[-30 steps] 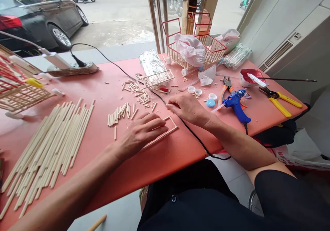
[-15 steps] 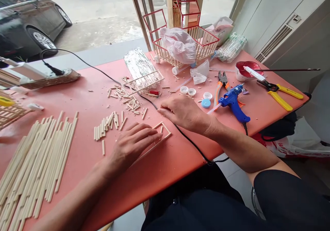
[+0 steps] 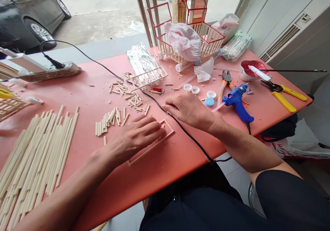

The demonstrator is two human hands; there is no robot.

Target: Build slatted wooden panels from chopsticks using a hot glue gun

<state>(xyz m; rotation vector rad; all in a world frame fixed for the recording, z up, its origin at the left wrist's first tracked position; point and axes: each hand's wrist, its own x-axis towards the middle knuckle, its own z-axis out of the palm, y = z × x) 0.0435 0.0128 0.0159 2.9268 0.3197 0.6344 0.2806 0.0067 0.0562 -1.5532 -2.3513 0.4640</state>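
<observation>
A small rectangular frame of thin wooden sticks [image 3: 154,146] lies on the table's front part. My left hand [image 3: 140,132] is over it, covering its middle and far side. Its fingers are bent together, with the tips down inside the frame; anything between them is hidden. Just right of the frame, my right hand [image 3: 192,110] is closed, thumb against the curled forefinger, beside the black cable [image 3: 184,135]. What it holds, if anything, does not show. Short cut sticks [image 3: 107,121] lie beyond my left wrist.
Long wooden sticks [image 3: 38,155] cover the table's left side. On the right lie a blue glue gun [image 3: 238,102], orange-handled pliers [image 3: 223,87] and yellow-handled wire strippers [image 3: 283,97]. Bottle caps [image 3: 209,102], a slatted stick panel [image 3: 149,78] and red-rimmed stick baskets [image 3: 177,52] stand farther back.
The left fingers have bent down and drawn closer together over the frame. More of the frame's near side now shows. The right hand stays closed by the cable; the view has shifted slightly.
</observation>
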